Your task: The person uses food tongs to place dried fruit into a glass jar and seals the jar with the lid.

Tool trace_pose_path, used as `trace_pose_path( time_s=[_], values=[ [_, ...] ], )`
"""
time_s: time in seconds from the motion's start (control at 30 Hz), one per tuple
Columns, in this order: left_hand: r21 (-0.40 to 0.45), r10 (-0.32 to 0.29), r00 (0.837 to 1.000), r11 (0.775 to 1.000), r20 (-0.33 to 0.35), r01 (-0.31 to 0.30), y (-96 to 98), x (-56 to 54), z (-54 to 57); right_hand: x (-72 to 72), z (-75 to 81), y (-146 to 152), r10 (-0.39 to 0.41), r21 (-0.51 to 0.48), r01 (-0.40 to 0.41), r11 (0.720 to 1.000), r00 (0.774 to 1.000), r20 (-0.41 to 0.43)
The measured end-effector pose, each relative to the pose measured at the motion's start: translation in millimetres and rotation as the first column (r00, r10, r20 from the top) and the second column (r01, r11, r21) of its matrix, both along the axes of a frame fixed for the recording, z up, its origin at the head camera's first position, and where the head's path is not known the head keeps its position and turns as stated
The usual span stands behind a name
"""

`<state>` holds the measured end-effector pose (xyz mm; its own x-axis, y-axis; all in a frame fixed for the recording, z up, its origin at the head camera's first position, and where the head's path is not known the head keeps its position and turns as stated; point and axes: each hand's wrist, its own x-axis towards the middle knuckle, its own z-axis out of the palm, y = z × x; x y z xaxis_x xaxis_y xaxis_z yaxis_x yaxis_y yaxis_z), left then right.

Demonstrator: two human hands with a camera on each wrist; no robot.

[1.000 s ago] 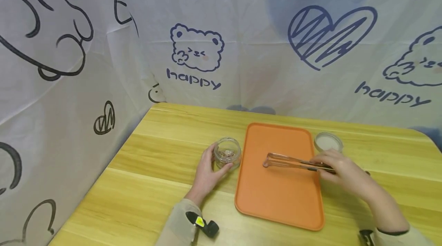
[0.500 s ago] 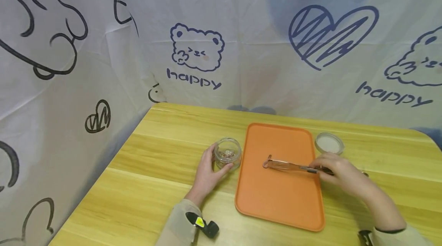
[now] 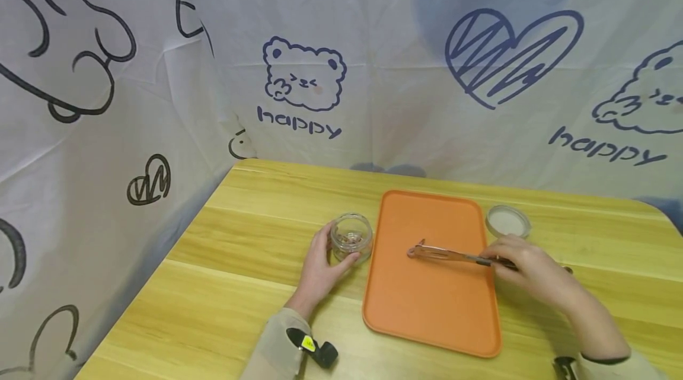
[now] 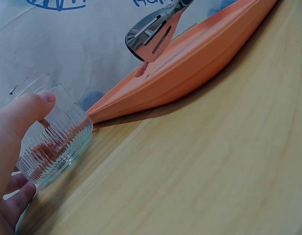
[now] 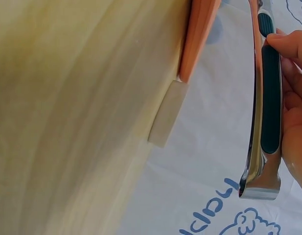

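Note:
My left hand [image 3: 319, 270] grips a ribbed clear glass jar [image 3: 352, 242], uncovered and standing on the table against the tray's left side. Small reddish-brown pieces [image 4: 47, 152] lie inside it. My right hand [image 3: 533, 267] holds metal tongs [image 3: 453, 255] with dark green grips [image 5: 271, 98]. Their slotted head [image 4: 151, 36] hangs over the orange tray [image 3: 432, 315], its arms nearly together. At the tips sits a small reddish piece [image 4: 141, 69]; whether it is pinched or touches the tray I cannot tell.
A round pale lid [image 3: 508, 222] lies just right of the tray, beyond my right hand. The wooden table [image 3: 213, 285] reaches back to a printed white cloth [image 3: 395, 113], which also hangs along the left side.
The tongs' arms, spread apart a second ago, have come together around the small piece. Since then the tips have shifted slightly. The left hand and jar stay put.

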<state>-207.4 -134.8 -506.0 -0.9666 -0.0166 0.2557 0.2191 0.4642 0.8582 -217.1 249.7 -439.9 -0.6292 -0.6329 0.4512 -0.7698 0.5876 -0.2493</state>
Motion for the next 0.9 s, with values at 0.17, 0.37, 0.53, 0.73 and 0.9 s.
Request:
trace_pose_path(
  time_s=[0.17, 0.37, 0.53, 0.73, 0.9],
  values=[
    [0.001, -0.001, 1.000, 1.000, -0.001, 0.001, 0.0, 0.8, 0.5, -0.3, 7.2, -3.6, 0.001, -0.012, -0.001, 1.000, 1.000, -0.015],
    [0.011, -0.004, 1.000, 1.000, 0.000, 0.004, 0.2, 1.3, 0.5, -4.3, 22.2, -13.8, 0.023, -0.037, -0.025, 0.999, 0.998, -0.056],
    [0.009, -0.004, 1.000, 1.000, 0.003, 0.004, -0.1, 1.1, 0.0, -8.8, 34.9, -26.9, 0.041, -0.040, -0.045, 0.998, 0.994, -0.101],
    [-0.001, 0.000, 1.000, 1.000, 0.002, 0.000, 0.1, 1.5, 1.2, -12.2, 46.1, -46.0, 0.038, -0.056, -0.046, 0.997, 0.992, -0.123],
    [-0.010, 0.004, 1.000, 1.000, -0.003, -0.004, 0.5, 1.2, 1.0, -15.0, 51.4, -64.5, 0.093, -0.085, -0.101, 0.991, 0.992, -0.089]
  ],
)
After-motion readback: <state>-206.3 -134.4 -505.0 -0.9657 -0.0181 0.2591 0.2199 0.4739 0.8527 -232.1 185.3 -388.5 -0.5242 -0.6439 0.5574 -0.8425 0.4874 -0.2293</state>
